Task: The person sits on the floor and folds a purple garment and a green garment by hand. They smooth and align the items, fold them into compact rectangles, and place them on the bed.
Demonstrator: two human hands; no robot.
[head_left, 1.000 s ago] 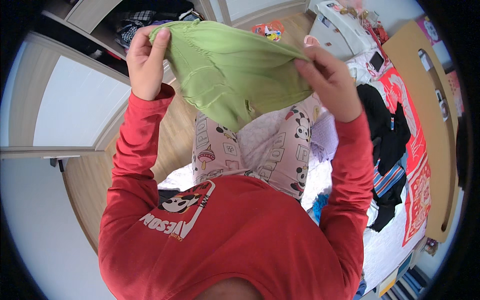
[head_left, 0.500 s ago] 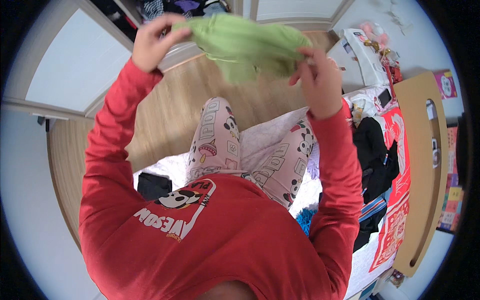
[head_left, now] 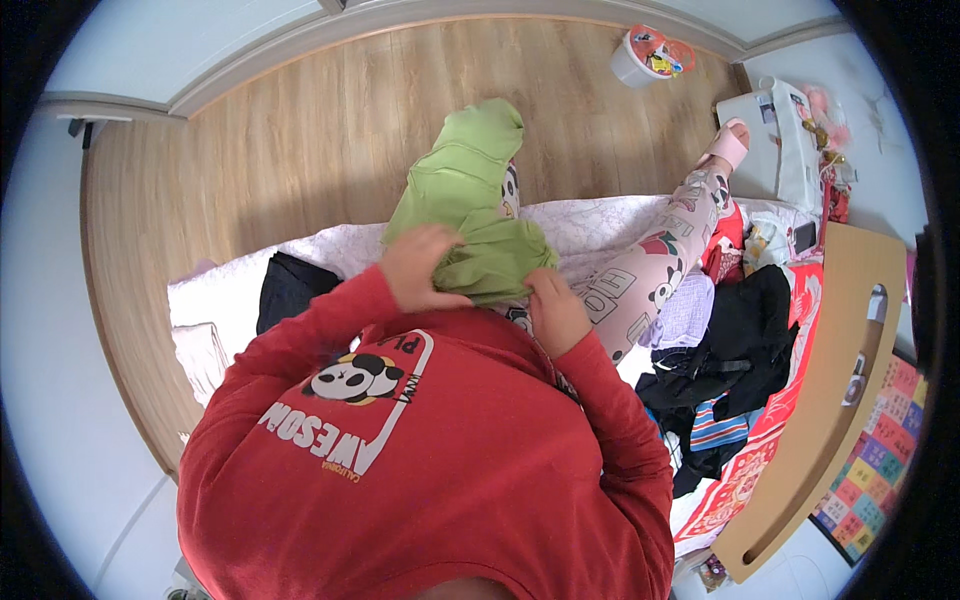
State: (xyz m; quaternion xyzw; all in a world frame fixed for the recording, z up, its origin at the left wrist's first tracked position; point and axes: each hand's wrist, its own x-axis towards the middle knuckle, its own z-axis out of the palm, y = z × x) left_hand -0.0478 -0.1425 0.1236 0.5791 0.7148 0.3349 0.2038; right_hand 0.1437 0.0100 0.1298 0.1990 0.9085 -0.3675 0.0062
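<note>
A light green garment (head_left: 455,190) is draped along my left thigh and knee, with its near end bunched in my lap. My left hand (head_left: 425,268) lies on the bunched cloth, thumb and fingers apart. At the near right edge of the garment, my right hand (head_left: 555,308) pinches the fabric between thumb and fingers. The garment's exact kind is hard to make out. My right leg, in pink panda-print trousers (head_left: 655,260), stretches out to the far right.
Dark folded cloth (head_left: 292,290) and pale folded cloth (head_left: 200,360) lie on the bed to my left. A pile of black clothes (head_left: 745,345), with lilac cloth (head_left: 685,310), is on the right beside a wooden bed board (head_left: 815,420). A white bucket (head_left: 635,62) stands on the floor.
The green garment has come down from in front of me, held up by both hands, onto my left leg and lap. My right leg now reaches out to the right.
</note>
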